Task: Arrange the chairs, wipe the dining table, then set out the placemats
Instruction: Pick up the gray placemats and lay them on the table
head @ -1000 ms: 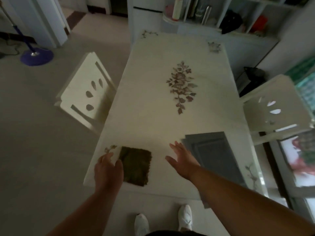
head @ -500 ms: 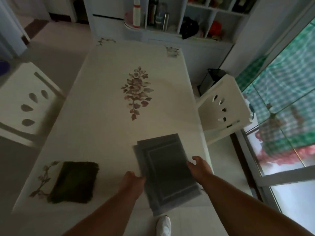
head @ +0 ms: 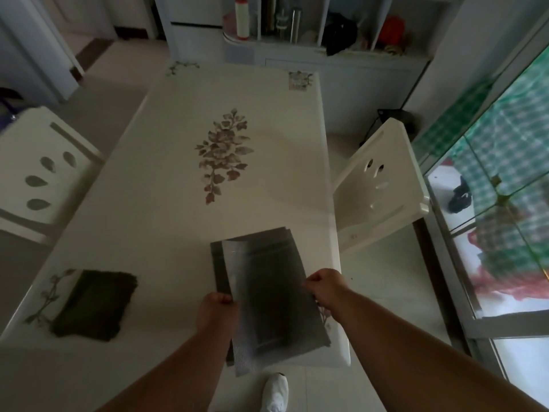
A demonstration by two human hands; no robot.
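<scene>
A stack of grey placemats (head: 267,295) lies at the near right corner of the white dining table (head: 166,203). Its top mat is lifted off the stack and blurred. My left hand (head: 217,310) grips that mat's left edge. My right hand (head: 325,288) grips its right edge. A dark green cloth (head: 95,304) lies flat at the table's near left corner, apart from both hands. One white chair (head: 38,173) stands at the table's left side. Another white chair (head: 383,185) stands at the right side, turned at an angle.
A white shelf unit (head: 326,28) with bottles and bags stands behind the table's far end. Glass doors (head: 499,203) run along the right. My white shoe (head: 276,392) shows on the tiled floor below the table's near edge.
My left hand left the green cloth and moved right to the placemats. Both hands closed on the top mat's edges and raised it. The view swung right.
</scene>
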